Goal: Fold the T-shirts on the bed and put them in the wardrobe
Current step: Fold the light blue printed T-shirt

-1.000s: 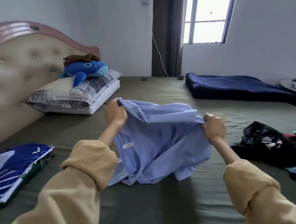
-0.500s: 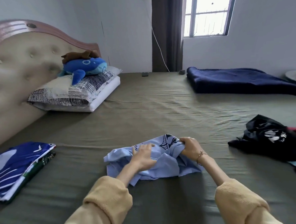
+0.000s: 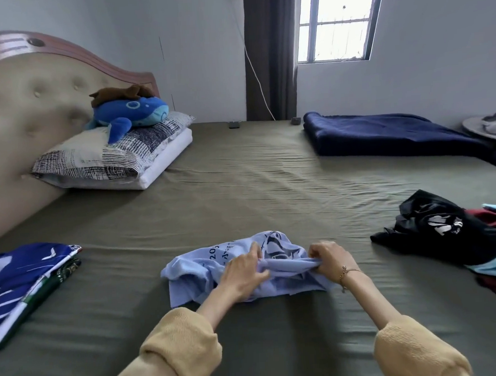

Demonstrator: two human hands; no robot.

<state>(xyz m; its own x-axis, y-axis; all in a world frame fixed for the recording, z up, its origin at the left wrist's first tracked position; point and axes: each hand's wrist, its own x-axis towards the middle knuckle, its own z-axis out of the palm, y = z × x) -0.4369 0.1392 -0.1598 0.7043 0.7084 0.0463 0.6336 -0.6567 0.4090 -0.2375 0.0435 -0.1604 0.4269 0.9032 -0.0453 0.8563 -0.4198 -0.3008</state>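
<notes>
A crumpled light-blue T-shirt [image 3: 245, 270] lies near the front of the bed [image 3: 241, 188], its length running left to right. The left hand [image 3: 242, 273] and right hand [image 3: 329, 258] each pinch its bunched fabric.

The crumpled light-blue cotton-like T-shirt [image 3: 187, 265] looks soft and matt. The olive-green bed sheet [image 3: 241, 194] is matt, finely wrinkled cloth. The beige tufted headboard [image 3: 35, 95] shows a faint leathery sheen.

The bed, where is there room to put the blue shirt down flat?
The widest bare sheet lies beyond the light blue T-shirt, between the pillows and the navy blanket. A narrower strip separates the shirt from the folded stack. The right side is crowded by the unfolded clothes pile.
</notes>
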